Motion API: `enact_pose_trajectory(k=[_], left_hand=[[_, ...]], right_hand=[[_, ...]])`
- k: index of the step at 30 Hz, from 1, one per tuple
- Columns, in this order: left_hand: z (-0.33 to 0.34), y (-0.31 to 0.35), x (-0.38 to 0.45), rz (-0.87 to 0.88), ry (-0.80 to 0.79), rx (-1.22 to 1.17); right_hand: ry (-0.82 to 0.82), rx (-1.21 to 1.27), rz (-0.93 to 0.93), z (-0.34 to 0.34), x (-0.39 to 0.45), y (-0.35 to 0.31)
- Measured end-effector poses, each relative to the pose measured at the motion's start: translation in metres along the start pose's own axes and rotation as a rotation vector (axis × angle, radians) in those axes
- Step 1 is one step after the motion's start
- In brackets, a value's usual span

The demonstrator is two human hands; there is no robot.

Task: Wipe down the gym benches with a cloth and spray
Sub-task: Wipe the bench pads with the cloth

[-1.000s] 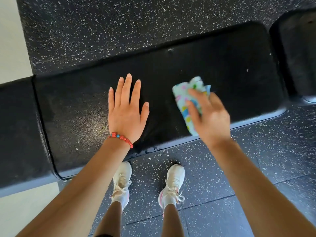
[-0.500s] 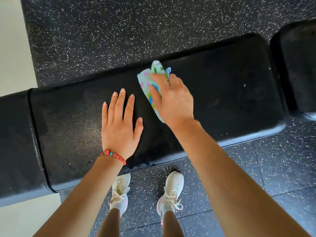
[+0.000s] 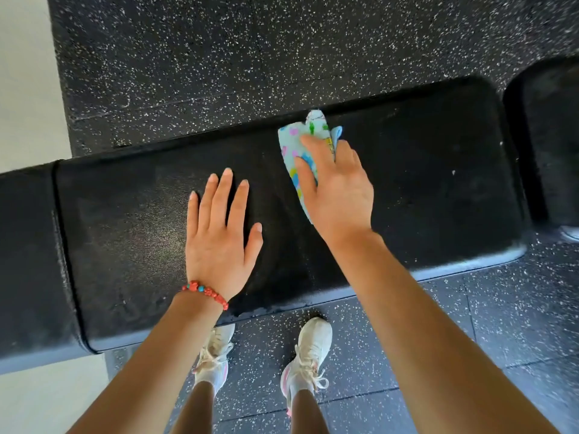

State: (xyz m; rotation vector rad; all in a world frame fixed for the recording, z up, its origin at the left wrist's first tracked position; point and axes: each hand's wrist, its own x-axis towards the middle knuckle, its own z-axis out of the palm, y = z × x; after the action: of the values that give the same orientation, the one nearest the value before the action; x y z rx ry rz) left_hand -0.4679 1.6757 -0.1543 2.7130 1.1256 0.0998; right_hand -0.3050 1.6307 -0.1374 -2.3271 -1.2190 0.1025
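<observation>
A long black padded gym bench (image 3: pixel 423 189) runs across the view from left to right. My right hand (image 3: pixel 338 189) holds a light blue cloth with coloured prints (image 3: pixel 305 133) down on the pad near its far edge. Thumb and forefinger lie on top of the cloth, and a fold of it comes up between my fingers. My left hand (image 3: pixel 219 233) rests flat on the pad to the left, fingers straight and spread, with a red bead bracelet at the wrist. No spray bottle is in view.
Black speckled rubber flooring (image 3: pixel 250 57) lies beyond and in front of the bench. My white shoes (image 3: pixel 308 352) stand close to its near edge. Another black pad (image 3: pixel 551 136) adjoins at the right, one more (image 3: pixel 28 245) at the left. Pale floor (image 3: pixel 25 73) shows far left.
My right hand carried the cloth from the pad's near right side to the far edge, then slid it slightly right. My left hand stayed flat on the pad.
</observation>
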Motion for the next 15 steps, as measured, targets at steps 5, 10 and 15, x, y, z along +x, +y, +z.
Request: enact_pose_trajectory(k=[5, 10, 15], left_hand=[[-0.006, 0.019, 0.007, -0.004, 0.052, -0.045], [0.003, 0.068, 0.027, 0.089, 0.031, -0.094], [0.018, 0.086, 0.033, 0.067, -0.035, -0.036]], right_hand=[[-0.008, -0.069, 0.068, -0.026, 0.017, 0.063], [0.099, -0.150, 0.359, -0.066, 0.032, 0.133], [0.062, -0.096, 0.261, -0.053, 0.010, 0.106]])
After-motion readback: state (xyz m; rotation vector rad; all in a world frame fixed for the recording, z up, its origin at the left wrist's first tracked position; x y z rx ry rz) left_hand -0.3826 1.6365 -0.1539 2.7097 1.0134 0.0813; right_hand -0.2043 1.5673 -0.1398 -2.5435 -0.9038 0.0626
